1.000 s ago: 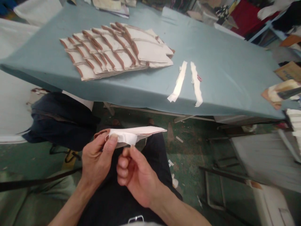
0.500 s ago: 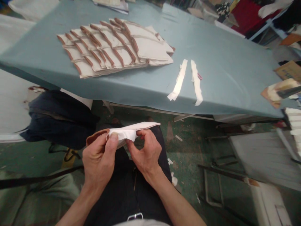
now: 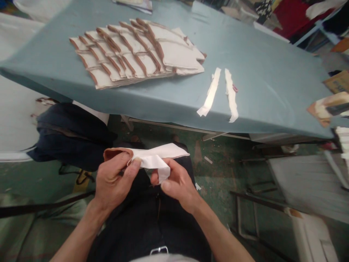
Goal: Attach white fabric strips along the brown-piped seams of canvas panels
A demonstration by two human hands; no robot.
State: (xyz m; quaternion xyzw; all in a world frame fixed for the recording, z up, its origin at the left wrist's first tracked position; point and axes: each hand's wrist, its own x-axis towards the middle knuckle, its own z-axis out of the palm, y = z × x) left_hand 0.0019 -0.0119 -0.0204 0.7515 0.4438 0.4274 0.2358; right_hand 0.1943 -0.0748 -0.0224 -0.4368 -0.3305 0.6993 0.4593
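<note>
Over my lap, my left hand (image 3: 116, 178) grips a sewn cream fabric piece with a brown edge (image 3: 169, 150), its thumb pressing on a white strip (image 3: 151, 161) at the piece's near side. The brown end opens in a loop at the left. My right hand (image 3: 177, 183) has its fingers closed around the folded free end of the white strip, just below the fabric piece. On the table, a stack of similar cream pieces with brown edges (image 3: 181, 56) lies in overlapping rows. Two loose white strips (image 3: 209, 94) lie to its right near the front edge.
The blue-green table (image 3: 261, 91) spans the view ahead of me. A dark blue bag or cloth (image 3: 68, 134) stands at the left under its edge. Metal-framed furniture (image 3: 259, 203) is on the right, and scraps lie on the green floor (image 3: 215, 174).
My right hand has drawn the strip's end right and down, so more of the strip shows. The cream piece has tilted to show more of its face; my left hand keeps hold.
</note>
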